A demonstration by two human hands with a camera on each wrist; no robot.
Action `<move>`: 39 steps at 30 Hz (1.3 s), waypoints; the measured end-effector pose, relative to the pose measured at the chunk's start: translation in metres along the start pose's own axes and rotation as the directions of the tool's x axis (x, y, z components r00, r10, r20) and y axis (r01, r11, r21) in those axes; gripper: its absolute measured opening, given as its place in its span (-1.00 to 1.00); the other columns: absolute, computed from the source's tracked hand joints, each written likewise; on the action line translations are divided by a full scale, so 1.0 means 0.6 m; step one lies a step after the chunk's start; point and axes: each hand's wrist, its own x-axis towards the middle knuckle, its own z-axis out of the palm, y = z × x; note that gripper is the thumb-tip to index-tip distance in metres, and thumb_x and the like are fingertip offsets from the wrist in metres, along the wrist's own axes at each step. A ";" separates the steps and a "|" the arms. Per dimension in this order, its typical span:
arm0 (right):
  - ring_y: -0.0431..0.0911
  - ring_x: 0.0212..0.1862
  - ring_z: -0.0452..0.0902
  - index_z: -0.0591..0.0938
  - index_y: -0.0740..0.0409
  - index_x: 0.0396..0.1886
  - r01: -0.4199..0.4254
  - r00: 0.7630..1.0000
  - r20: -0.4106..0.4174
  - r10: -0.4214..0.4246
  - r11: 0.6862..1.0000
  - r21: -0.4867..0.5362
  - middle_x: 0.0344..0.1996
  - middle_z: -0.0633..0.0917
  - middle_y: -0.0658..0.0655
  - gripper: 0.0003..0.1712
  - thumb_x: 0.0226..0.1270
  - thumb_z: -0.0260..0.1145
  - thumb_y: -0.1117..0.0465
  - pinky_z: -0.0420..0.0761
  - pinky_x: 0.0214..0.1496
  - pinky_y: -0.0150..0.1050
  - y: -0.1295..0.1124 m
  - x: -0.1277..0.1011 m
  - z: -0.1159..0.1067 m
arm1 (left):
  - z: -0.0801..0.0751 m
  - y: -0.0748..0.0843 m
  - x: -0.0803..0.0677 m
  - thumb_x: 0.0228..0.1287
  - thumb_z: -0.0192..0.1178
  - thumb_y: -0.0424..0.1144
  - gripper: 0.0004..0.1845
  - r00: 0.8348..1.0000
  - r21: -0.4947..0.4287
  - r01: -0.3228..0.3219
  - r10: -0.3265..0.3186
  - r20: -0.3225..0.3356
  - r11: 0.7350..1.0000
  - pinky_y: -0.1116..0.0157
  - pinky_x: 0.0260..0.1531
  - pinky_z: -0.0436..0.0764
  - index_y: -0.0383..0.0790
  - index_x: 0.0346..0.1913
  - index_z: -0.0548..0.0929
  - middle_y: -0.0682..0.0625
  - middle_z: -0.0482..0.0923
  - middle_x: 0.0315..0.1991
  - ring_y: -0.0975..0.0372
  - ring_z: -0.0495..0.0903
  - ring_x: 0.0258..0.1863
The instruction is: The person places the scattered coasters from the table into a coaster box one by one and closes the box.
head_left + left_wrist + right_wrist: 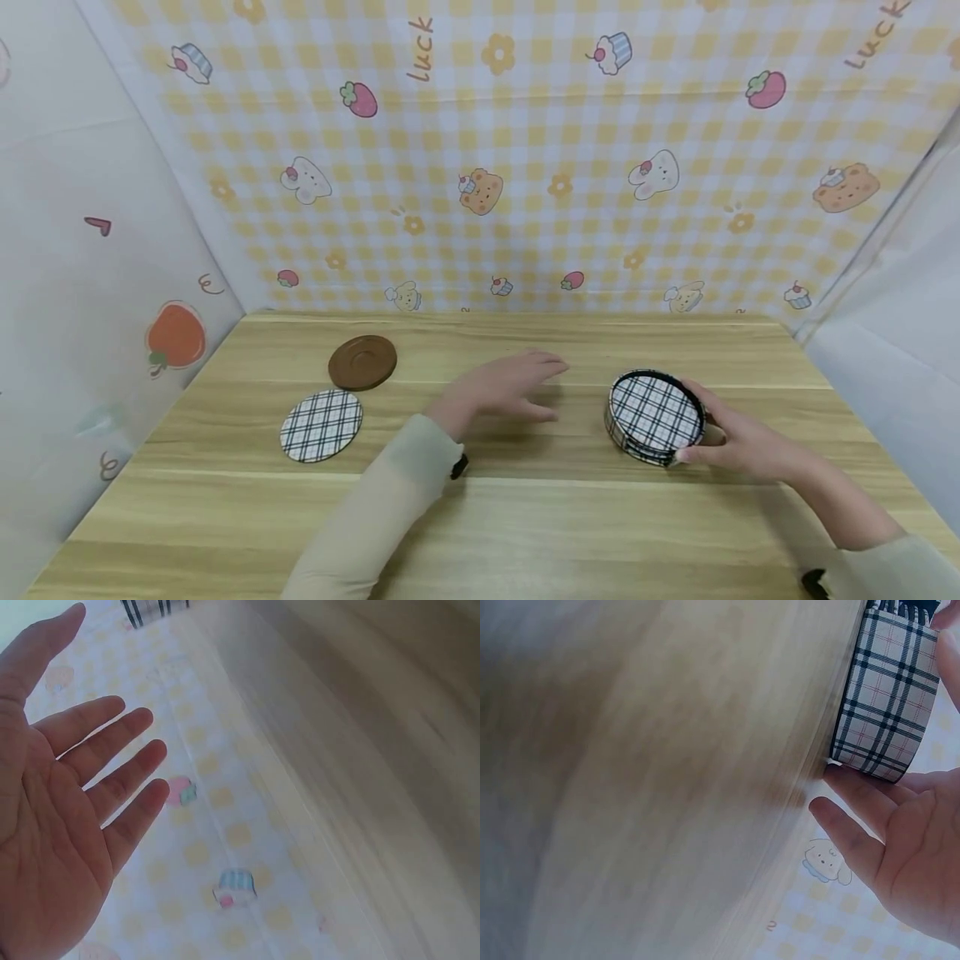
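Note:
A round plaid coaster holder [655, 416] stands on the wooden table [525, 517] right of centre, tipped slightly toward me, with plaid coasters inside. My right hand [738, 437] grips its right side, thumb at the front rim and fingers behind; the right wrist view shows the holder's plaid wall [889, 694] against my fingers [859, 814]. My left hand [510, 385] hovers open above the middle of the table, fingers stretched toward the holder and holding nothing; the left wrist view shows its bare palm [52, 825]. One plaid coaster [322, 425] lies flat at the left.
A brown round saucer [362, 362] sits behind the loose plaid coaster at the back left. Yellow checked cartoon-print walls [525, 167] close the table at the back, with pale walls on both sides.

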 end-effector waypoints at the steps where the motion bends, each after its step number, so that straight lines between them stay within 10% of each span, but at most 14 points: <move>1: 0.64 0.28 0.22 -0.17 0.41 0.56 0.000 1.000 0.001 0.000 1.000 0.002 0.42 0.06 0.68 0.19 0.24 0.44 0.15 0.36 0.18 0.47 0.000 0.000 0.000 | 0.001 -0.006 -0.010 0.38 0.21 0.06 -0.20 1.000 0.003 0.010 -0.009 -0.008 1.000 0.21 0.52 0.17 -0.22 0.53 0.20 -0.06 0.21 0.53 0.13 0.15 0.54; 16: 0.63 0.27 0.23 -0.16 0.41 0.56 0.001 1.000 -0.001 -0.001 1.000 -0.008 0.41 0.07 0.68 0.19 0.24 0.45 0.15 0.35 0.18 0.47 0.004 0.000 0.003 | -0.006 -0.068 -0.168 0.30 0.29 0.03 -0.21 0.972 -0.012 0.168 -0.168 -0.164 0.986 0.04 0.39 0.37 -0.28 0.47 0.31 -0.16 0.32 0.45 0.01 0.27 0.47; 39: 0.62 0.31 0.17 -0.16 0.41 0.56 -0.026 1.000 -0.007 0.026 0.999 -0.027 0.42 0.05 0.68 0.21 0.23 0.45 0.11 0.29 0.20 0.51 0.003 0.001 0.003 | 0.009 -0.155 -0.397 0.16 0.40 0.03 -0.15 0.870 -0.048 0.415 -0.411 -0.272 0.909 -0.21 0.23 0.43 -0.43 0.38 0.38 -0.39 0.41 0.31 -0.26 0.38 0.31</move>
